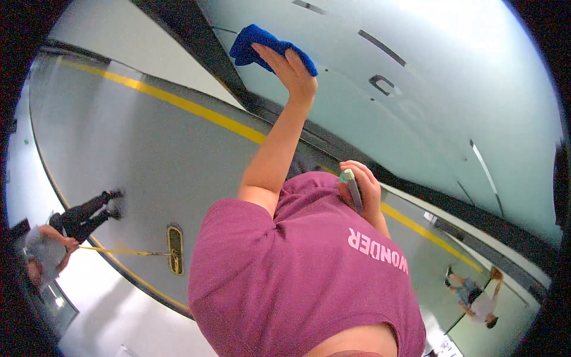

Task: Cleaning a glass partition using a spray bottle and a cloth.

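My left hand (pixel 290 72) reaches far forward, its arm stretched out. A folded blue cloth (pixel 267 44) is under its fingers, pressed against a large pale, glossy panel (pixel 333 89) with dark marks on it. My right hand (pixel 367 189) is close to my chest. Its fingers wrap round a grey, tube-like thing with a pale green tip (pixel 353 185); the exact kind is not clear. That hand is apart from the panel.
A dark frame (pixel 416 189) runs along the panel's lower edge. Beside it, a yellow line (pixel 178 103) crosses the grey floor (pixel 178 160). At the left, a person (pixel 59 238) holds a long-handled floor mop (pixel 175 250). Another person (pixel 476 297) stands at the lower right, one arm raised.
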{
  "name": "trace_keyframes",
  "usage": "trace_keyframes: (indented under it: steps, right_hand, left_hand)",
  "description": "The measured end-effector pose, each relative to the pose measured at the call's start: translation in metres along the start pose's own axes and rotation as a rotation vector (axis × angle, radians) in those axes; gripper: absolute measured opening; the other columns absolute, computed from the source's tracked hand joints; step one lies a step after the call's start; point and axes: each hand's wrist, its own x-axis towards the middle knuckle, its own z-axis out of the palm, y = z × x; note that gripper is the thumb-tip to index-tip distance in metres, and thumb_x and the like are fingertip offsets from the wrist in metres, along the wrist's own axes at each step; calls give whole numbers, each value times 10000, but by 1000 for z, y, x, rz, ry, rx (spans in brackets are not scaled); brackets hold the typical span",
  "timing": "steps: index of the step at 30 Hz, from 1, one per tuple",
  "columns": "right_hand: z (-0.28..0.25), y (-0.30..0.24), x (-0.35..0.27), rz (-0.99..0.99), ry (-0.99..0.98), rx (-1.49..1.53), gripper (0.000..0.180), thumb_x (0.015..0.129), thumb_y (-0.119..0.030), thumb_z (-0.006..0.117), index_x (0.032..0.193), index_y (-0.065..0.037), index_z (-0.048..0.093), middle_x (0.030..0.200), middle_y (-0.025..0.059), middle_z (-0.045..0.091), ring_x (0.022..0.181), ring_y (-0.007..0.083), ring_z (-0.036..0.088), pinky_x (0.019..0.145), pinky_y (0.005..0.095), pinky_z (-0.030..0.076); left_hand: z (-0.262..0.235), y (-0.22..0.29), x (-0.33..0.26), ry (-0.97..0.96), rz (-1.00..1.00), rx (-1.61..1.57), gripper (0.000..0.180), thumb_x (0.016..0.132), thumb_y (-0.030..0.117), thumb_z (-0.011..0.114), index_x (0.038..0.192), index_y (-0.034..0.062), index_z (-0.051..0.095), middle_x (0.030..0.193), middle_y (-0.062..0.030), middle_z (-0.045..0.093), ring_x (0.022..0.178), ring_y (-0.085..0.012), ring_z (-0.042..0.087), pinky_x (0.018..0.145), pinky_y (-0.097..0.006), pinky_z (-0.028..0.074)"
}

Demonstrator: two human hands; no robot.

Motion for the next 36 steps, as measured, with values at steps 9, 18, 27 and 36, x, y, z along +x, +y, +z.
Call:
trace_keyframes:
  steps: [9, 18, 27, 36]
  right_hand:
    - [-1, 34, 18, 70, -27, 92, 344, 776, -115, 694, 1102, -59, 602, 1111, 146, 645, 984, 321, 651, 836, 372, 517]
    - [18, 28, 45, 207, 320, -20, 306, 853, -169, 672, 1122, -45, 597, 1100, 148, 644, 1036, 322, 621, 891, 391, 481]
    - [11, 49, 59, 293, 697, -35, 227, 904, -233, 631, 1041, -54, 611, 936, 99, 651, 809, 248, 624, 746, 340, 483]
    - [16, 72, 48, 382, 693, -40, 172, 947, -197, 593, 1023, -45, 613, 919, 12, 611, 727, 64, 545, 627, 223, 485]
  left_hand:
    - [36, -29, -57, -232, 412, 172, 707, 979, 295, 402, 1529, 54, 29, 1556, -296, 7, 1411, -536, 40, 1114, -647, 31]
    - [41, -20, -49, -349, 581, 52, 570, 949, 318, 484, 1397, -4, 339, 1547, -315, 46, 1391, -581, 45, 1070, -703, -2]
    - [51, -70, -43, -325, 627, 8, 716, 959, 355, 459, 1531, 114, 103, 1553, -304, 14, 1416, -533, 8, 1073, -695, -30]
    - [49, -77, -50, -364, 612, 11, 722, 969, 329, 454, 1540, 131, 58, 1550, -311, 9, 1414, -534, 18, 1082, -682, -22]
